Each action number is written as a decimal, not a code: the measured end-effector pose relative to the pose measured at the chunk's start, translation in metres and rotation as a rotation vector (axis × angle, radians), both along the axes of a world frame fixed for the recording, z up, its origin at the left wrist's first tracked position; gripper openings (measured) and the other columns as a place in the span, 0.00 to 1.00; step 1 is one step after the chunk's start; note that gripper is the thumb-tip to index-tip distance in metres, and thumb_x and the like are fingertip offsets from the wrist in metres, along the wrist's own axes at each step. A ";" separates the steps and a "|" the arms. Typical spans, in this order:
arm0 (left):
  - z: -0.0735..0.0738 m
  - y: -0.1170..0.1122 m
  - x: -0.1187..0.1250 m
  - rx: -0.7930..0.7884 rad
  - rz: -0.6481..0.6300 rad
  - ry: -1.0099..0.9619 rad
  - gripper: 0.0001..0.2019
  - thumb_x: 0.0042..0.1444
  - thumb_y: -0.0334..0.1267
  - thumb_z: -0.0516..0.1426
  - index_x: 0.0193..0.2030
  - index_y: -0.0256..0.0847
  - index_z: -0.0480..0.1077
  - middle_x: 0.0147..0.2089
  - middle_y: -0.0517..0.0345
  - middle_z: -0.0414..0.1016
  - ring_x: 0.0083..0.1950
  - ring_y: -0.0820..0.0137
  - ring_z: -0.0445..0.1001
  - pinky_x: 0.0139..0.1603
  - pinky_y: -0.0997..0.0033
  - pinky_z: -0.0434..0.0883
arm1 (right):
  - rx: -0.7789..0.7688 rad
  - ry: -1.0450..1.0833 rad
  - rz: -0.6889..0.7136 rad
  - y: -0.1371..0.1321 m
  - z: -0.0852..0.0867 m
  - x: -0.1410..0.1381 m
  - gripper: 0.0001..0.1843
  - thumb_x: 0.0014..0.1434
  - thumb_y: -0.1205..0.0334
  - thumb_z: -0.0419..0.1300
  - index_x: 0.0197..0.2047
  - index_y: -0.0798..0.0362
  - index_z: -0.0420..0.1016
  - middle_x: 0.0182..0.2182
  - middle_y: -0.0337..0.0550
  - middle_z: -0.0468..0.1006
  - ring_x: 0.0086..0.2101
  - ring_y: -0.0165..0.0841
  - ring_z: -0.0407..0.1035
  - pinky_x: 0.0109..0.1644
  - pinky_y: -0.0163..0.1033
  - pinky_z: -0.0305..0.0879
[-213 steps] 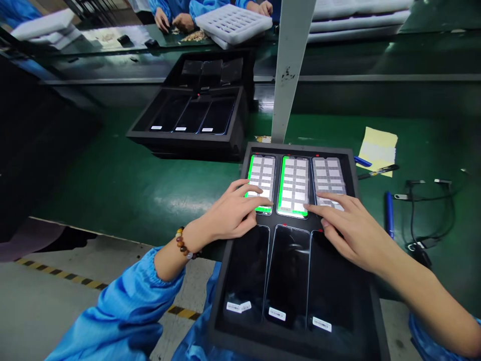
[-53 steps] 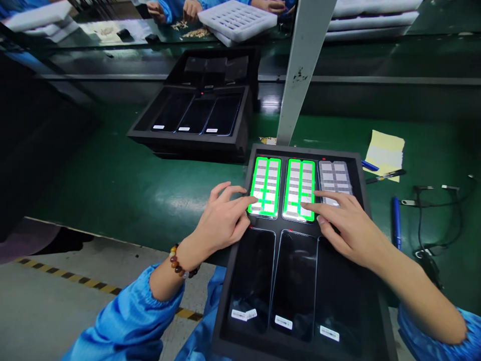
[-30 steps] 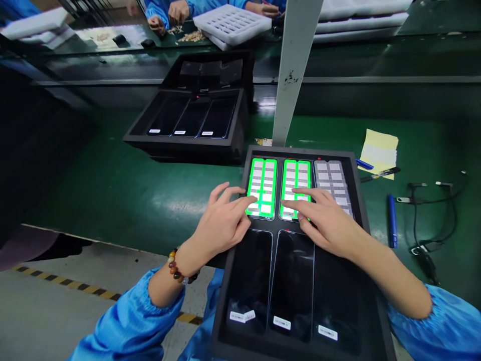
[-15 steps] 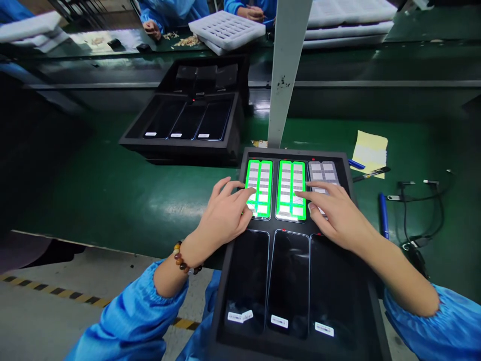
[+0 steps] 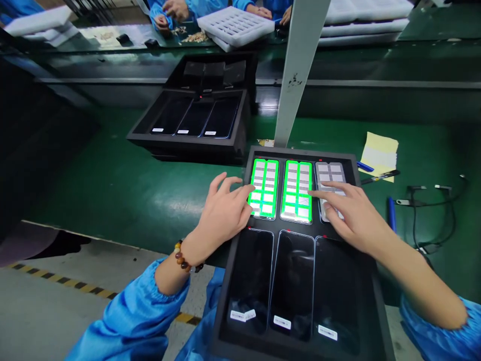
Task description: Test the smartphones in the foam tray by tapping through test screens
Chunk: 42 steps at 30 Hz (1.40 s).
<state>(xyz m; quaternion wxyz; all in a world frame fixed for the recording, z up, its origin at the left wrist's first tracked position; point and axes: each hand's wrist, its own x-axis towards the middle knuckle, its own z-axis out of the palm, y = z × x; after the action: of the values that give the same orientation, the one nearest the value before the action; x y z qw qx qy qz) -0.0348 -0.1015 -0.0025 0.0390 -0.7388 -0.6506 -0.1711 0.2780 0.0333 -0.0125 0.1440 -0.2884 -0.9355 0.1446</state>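
Note:
A black foam tray (image 5: 300, 153) holds several smartphones in two rows. At the top left is a lit smartphone (image 5: 269, 173) with green lines over white blocks; my left hand (image 5: 225, 205) is over its left edge, index finger stretched to the screen. The middle lit smartphone (image 5: 298, 175) shows the same pattern, and the index fingertip of my right hand (image 5: 349, 210) meets its right edge. That hand partly covers a third smartphone (image 5: 330, 173) with a grey-white grid. Dark smartphones (image 5: 293, 276) with white labels lie in the lower row. Neither hand grips anything.
Another black tray (image 5: 188, 142) with dark phones stands at the back left. A grey post (image 5: 296, 80) rises behind my tray. On the right lie yellow paper (image 5: 379, 150), pens (image 5: 392, 213) and cables (image 5: 415, 220). Across the bench are white trays (image 5: 236, 27) and other people's hands (image 5: 176, 9).
My view has shifted slightly, so the scene sits further right. My right hand has slid from inside the middle phone's screen to its right edge. My left index finger has drawn back leftward.

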 end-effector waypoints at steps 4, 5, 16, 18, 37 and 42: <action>-0.003 0.012 0.009 0.007 -0.006 -0.030 0.20 0.65 0.27 0.55 0.60 0.40 0.78 0.44 0.50 0.87 0.64 0.49 0.76 0.77 0.35 0.60 | 0.005 -0.004 0.000 0.006 0.000 -0.009 0.21 0.76 0.62 0.50 0.65 0.49 0.77 0.58 0.54 0.82 0.68 0.51 0.68 0.66 0.64 0.67; -0.004 0.018 0.012 0.000 -0.023 -0.044 0.20 0.64 0.27 0.55 0.60 0.40 0.78 0.45 0.51 0.87 0.64 0.50 0.76 0.77 0.35 0.60 | -0.005 0.004 0.008 0.006 0.000 -0.015 0.21 0.76 0.62 0.50 0.65 0.50 0.77 0.58 0.54 0.83 0.68 0.51 0.68 0.66 0.64 0.68; 0.001 0.027 0.005 -0.036 -0.046 -0.049 0.20 0.64 0.27 0.54 0.59 0.41 0.78 0.48 0.52 0.86 0.64 0.53 0.77 0.79 0.40 0.58 | -0.013 -0.005 0.043 0.007 0.001 -0.031 0.22 0.75 0.64 0.51 0.65 0.49 0.78 0.57 0.52 0.84 0.69 0.50 0.67 0.67 0.62 0.68; 0.004 0.021 0.001 -0.035 0.029 0.004 0.20 0.65 0.27 0.54 0.59 0.40 0.78 0.45 0.51 0.87 0.65 0.51 0.76 0.79 0.38 0.57 | 0.020 0.005 0.004 0.009 -0.001 -0.018 0.22 0.74 0.63 0.52 0.65 0.49 0.78 0.58 0.53 0.83 0.67 0.51 0.69 0.66 0.62 0.68; -0.001 0.042 0.020 -0.047 -0.016 0.021 0.19 0.66 0.28 0.53 0.60 0.35 0.77 0.44 0.48 0.87 0.63 0.52 0.76 0.79 0.42 0.60 | -0.062 0.035 0.053 0.021 -0.003 -0.062 0.23 0.75 0.63 0.49 0.66 0.48 0.78 0.55 0.52 0.84 0.69 0.51 0.66 0.68 0.64 0.66; -0.003 0.051 0.023 -0.042 -0.128 -0.025 0.20 0.65 0.27 0.53 0.60 0.38 0.76 0.49 0.51 0.87 0.64 0.55 0.76 0.79 0.46 0.61 | -0.037 0.013 0.015 0.023 0.000 -0.045 0.23 0.75 0.63 0.50 0.66 0.47 0.79 0.55 0.52 0.84 0.68 0.51 0.67 0.67 0.64 0.66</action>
<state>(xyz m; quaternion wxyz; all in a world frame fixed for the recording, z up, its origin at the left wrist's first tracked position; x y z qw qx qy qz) -0.0122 -0.0501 -0.0059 0.0044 -0.7774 -0.6060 -0.1687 0.2334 0.0566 -0.0123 0.1435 -0.2829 -0.9339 0.1648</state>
